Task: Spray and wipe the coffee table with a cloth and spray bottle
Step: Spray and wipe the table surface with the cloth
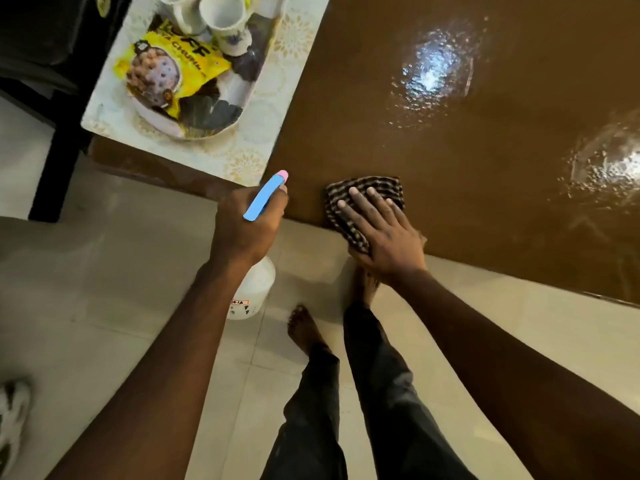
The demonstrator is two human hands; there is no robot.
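Observation:
The brown coffee table (pixel 450 150) fills the upper right, and two patches on it shine wet under the light. My right hand (pixel 381 230) lies flat, fingers spread, on a dark striped cloth (pixel 367 187) at the table's near edge. Part of the cloth hangs over the edge. My left hand (pixel 247 223) grips the neck of a spray bottle just off the table's edge. Its blue head with a pink tip (pixel 265 195) points toward the table. Its white body (pixel 251 292) hangs below my hand.
A pale patterned mat (pixel 242 157) covers the table's left end. On it stands a tray (pixel 152 114) with a yellow snack packet (pixel 166 67) and two white cups (pixel 221 19). Beige tiled floor, my bare feet and dark trousers lie below. A shoe (pixel 12 420) sits at the lower left.

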